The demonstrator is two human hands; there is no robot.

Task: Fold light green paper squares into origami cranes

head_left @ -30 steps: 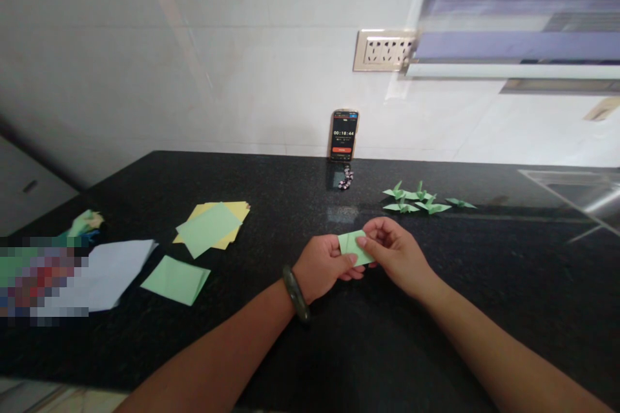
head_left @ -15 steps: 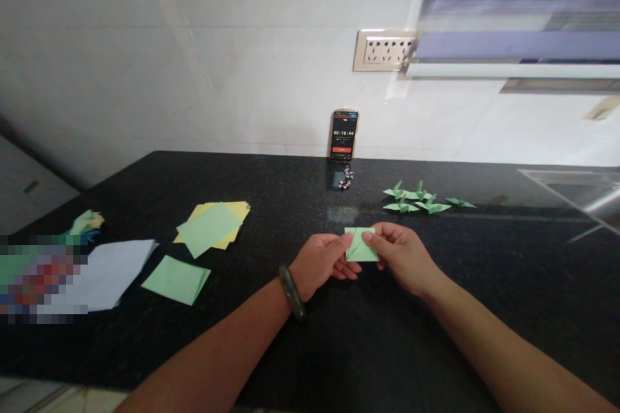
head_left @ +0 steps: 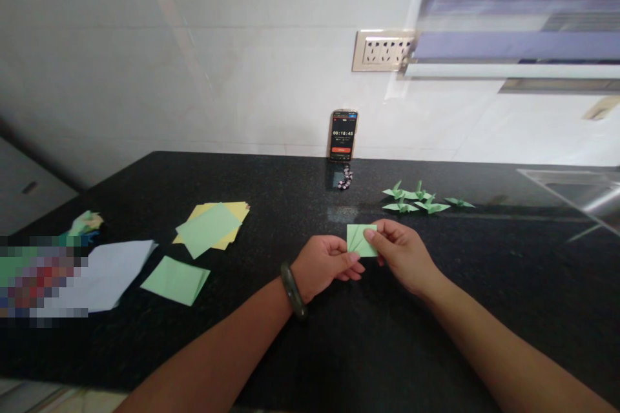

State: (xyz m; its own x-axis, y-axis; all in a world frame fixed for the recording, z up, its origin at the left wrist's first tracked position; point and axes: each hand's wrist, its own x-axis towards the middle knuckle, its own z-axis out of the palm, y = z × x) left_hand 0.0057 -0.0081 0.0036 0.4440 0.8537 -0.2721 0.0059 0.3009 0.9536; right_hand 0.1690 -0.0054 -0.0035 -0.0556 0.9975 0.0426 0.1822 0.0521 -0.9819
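A small folded square of light green origami paper (head_left: 357, 237) is held up between my hands over the black counter. Creases run diagonally across its face. My left hand (head_left: 327, 260), with a dark bangle at the wrist, pinches the lower left edge, thumb in front and fingers behind. On the right side, my right hand (head_left: 400, 246) grips the paper, its thumb pressed flat on the front. Beyond my right hand stand several folded green paper cranes (head_left: 416, 197).
At the left lie a green and yellow paper stack (head_left: 210, 229), a folded green sheet (head_left: 175, 280) and white paper (head_left: 121, 271). A phone (head_left: 343, 135) showing a timer leans on the wall, a beaded strap (head_left: 345, 177) before it. A sink edge (head_left: 557, 193) is at the right.
My left thumb has slid down from the paper's upper left to its lower edge. The paper has shifted slightly up, and more of its creased face shows.
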